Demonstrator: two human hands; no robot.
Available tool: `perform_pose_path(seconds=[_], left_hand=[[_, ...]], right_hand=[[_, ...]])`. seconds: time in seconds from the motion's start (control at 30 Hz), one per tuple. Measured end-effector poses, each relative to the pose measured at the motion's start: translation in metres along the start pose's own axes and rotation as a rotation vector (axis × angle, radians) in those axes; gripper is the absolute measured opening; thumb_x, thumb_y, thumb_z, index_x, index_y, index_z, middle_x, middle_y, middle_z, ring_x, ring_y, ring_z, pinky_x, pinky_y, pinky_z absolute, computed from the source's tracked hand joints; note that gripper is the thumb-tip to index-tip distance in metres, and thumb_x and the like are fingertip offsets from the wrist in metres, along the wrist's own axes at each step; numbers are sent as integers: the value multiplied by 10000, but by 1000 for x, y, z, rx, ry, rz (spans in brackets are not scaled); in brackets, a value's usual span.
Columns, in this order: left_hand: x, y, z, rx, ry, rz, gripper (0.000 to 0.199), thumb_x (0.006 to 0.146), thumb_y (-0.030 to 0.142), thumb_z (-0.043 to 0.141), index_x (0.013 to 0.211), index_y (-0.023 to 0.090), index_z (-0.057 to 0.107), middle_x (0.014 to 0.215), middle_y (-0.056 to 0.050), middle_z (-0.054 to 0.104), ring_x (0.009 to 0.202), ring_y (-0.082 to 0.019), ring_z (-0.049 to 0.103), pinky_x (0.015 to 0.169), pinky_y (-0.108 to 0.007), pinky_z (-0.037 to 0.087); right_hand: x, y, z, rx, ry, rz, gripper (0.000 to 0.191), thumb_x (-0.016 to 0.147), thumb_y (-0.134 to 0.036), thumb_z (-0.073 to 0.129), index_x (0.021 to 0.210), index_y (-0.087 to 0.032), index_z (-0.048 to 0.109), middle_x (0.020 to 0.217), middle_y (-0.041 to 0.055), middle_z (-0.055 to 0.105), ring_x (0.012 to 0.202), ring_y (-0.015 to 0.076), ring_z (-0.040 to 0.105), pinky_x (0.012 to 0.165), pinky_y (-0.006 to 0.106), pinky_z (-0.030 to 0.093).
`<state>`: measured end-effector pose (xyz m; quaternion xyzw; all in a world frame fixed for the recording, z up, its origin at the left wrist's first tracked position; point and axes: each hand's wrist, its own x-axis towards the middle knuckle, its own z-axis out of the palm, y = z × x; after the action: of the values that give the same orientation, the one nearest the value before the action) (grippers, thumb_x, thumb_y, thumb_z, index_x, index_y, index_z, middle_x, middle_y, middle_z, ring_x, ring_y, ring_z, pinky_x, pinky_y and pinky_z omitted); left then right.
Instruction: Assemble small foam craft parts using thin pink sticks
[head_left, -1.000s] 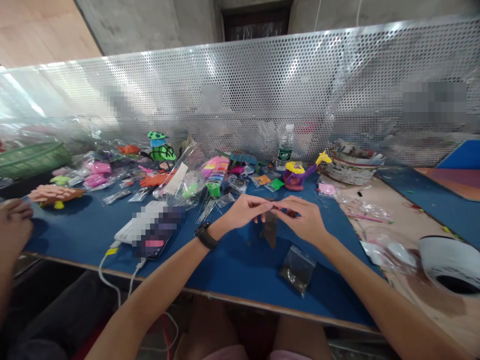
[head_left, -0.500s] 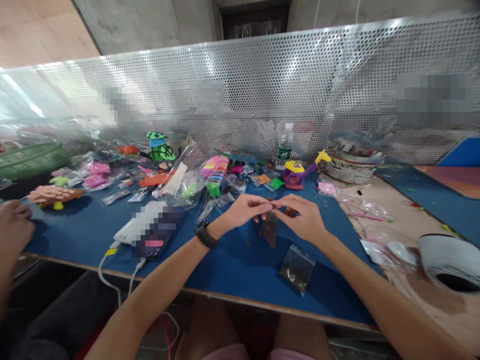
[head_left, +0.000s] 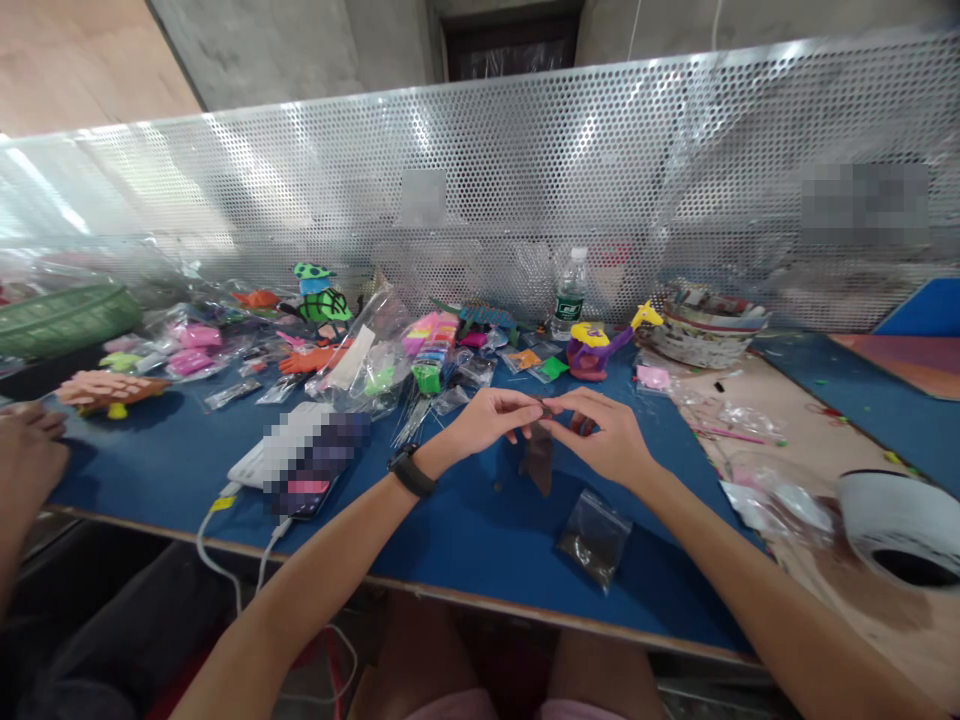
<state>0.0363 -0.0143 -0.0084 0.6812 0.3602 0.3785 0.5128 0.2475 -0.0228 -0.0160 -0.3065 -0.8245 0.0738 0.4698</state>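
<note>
My left hand [head_left: 499,418] and my right hand [head_left: 600,428] meet fingertip to fingertip above the blue table. Between their pinched thumbs and forefingers is a small part of some brown modelling clay [head_left: 546,408]. Just beneath the fingers is a flat brown piece [head_left: 538,465]; whether it joins the pinched bit or lies on the table I cannot tell. Nearer to me lies a clear zip bag [head_left: 595,538] with dark brown material in it. A black band is on my left wrist.
Behind my hands stand a water bottle [head_left: 571,290], a purple and yellow giraffe-necked figure [head_left: 592,350] and bagged coloured clay [head_left: 427,350]. A phone [head_left: 319,470] with cables lies left. Another person's hand [head_left: 30,450] rests at far left. A white roll [head_left: 900,520] sits right.
Both hands stay in place with only slight finger movement. A little more of the brown clay shows between the fingertips.
</note>
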Motion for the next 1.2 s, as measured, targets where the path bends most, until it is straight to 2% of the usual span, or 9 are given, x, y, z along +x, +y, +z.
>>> perform_pose_path(seconds=[0.13,0.33,0.73,0.97,1.2], left_hand=[[0,0,1,-6,-2,-2,399,825,498,713,938,119,757,656,-20,677,546,-86,593,522,-188,473],[-1,-2,0,-51,3,-23,427,860,534,654,915,122,749,669,-32,670,613,-109,623,551,-202,498],[0,0,3,-77,21,-9,337,762,413,782,934,124,753,710,-21,689,591,-86,603,552,-196,489],[0,1,2,-87,9,-47,382,776,465,757,945,122,752,674,-16,672,585,-90,598,540,-195,485],[1,-2,1,-55,-1,-8,359,784,456,757,932,129,757,718,-25,688,597,-89,604,564,-199,494]], right_hand=[[0,2,1,-6,-26,0,176,932,-353,645,1010,-240,756,938,48,746,608,124,625,547,261,526],[0,6,2,-14,5,-13,155,925,-344,653,956,-243,766,911,41,752,606,124,622,545,258,526],[-1,5,1,-7,6,-16,175,903,-346,683,1018,-244,765,948,46,751,598,124,621,564,272,542],[0,5,1,-17,15,-31,154,933,-327,647,954,-236,769,918,45,750,644,133,643,564,260,534],[-1,5,2,-13,27,-59,144,909,-323,685,979,-223,762,922,44,751,614,116,623,548,246,528]])
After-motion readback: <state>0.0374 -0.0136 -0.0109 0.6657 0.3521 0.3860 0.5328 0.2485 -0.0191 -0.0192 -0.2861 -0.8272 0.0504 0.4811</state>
